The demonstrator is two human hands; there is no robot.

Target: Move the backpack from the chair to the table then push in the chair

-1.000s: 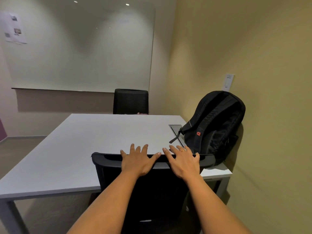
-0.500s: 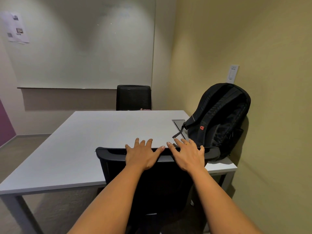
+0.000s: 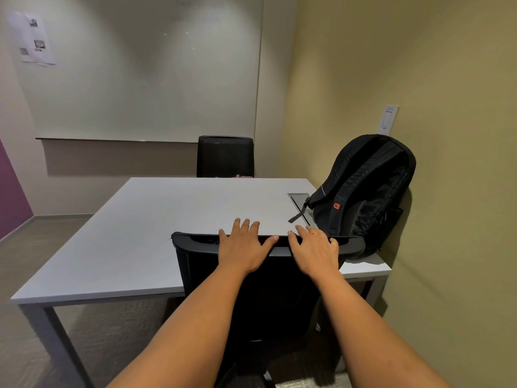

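Two hands [image 3: 277,250] press chair [image 3: 195,243]; backpack [image 3: 363,197] on table [image 3: 140,233].

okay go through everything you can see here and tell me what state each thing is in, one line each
backpack: upright on the table, against the wall.
near chair: backrest at the table edge, seat hidden.
left hand: flat on the chair's top rail, fingers spread.
right hand: flat on the same rail.
table: cable hatch shut.
far chair: pushed in.
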